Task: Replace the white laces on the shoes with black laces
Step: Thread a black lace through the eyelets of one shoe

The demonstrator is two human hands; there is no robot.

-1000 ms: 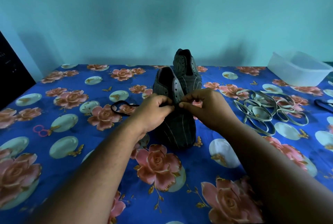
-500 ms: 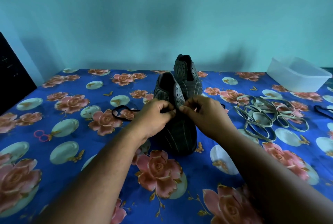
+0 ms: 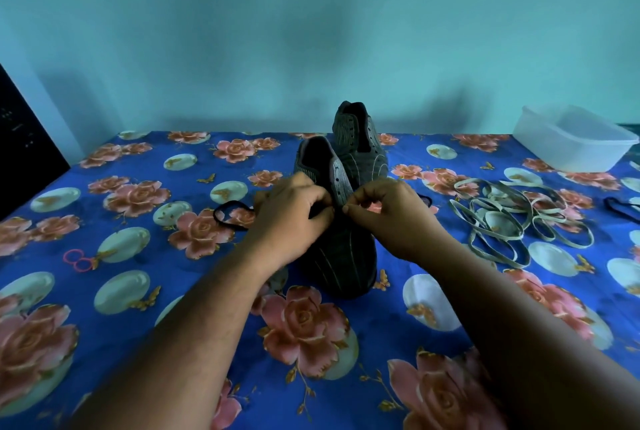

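Dark striped fabric shoe (image 3: 341, 249) stands mid-tabletop, toe toward the near edge; its twin (image 3: 360, 142) just behind. Left hand (image 3: 291, 218) and right hand (image 3: 391, 218) meet over the eyelets, each pinching thin black lace (image 3: 228, 216), which loops out leftward on the blue rose-print cloth (image 3: 173, 291). Pile of white flat laces (image 3: 519, 218) lies right; clear plastic tub (image 3: 571, 142) at far right corner.

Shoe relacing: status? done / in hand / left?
Done: white laces lie loose on the cloth.
In hand: left hand and right hand pinch at the near shoe, black lace trailing left.
Left: far shoe, eyelets bare.
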